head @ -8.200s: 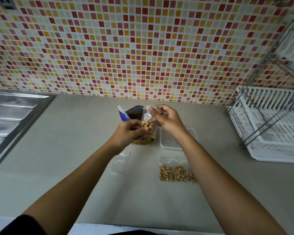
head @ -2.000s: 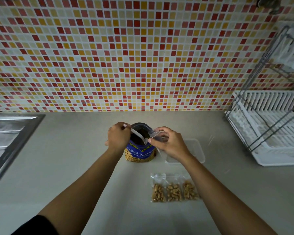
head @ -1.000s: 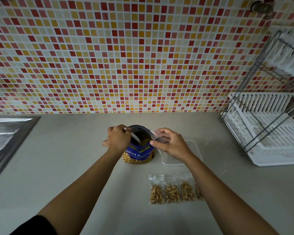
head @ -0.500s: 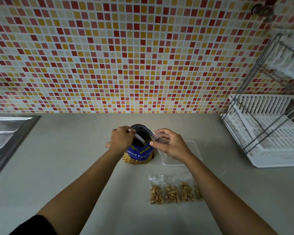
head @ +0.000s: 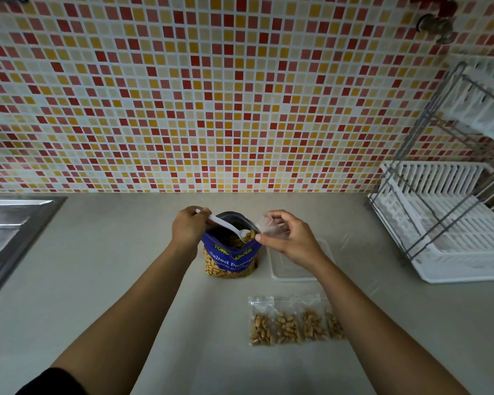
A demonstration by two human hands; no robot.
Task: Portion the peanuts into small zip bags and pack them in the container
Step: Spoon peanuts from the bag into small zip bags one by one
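A blue bag of salted peanuts (head: 231,259) stands open on the counter. My left hand (head: 187,228) grips a white plastic spoon (head: 226,226) whose bowl holds peanuts above the bag's mouth. My right hand (head: 285,238) pinches a small clear zip bag (head: 268,225) open right beside the spoon's bowl. A clear plastic container (head: 285,269) sits under my right wrist, partly hidden. Several filled zip bags of peanuts (head: 288,326) lie in a row nearer to me, the rightmost hidden by my right forearm.
A steel sink (head: 9,232) takes the far left of the counter. A white dish rack (head: 445,220) with a metal frame stands at the right. A mosaic tiled wall (head: 211,95) rises behind the counter.
The spoon has come up out of the peanut bag with peanuts in its bowl, toward the small bag. A filled zip bag held earlier now lies in the row.
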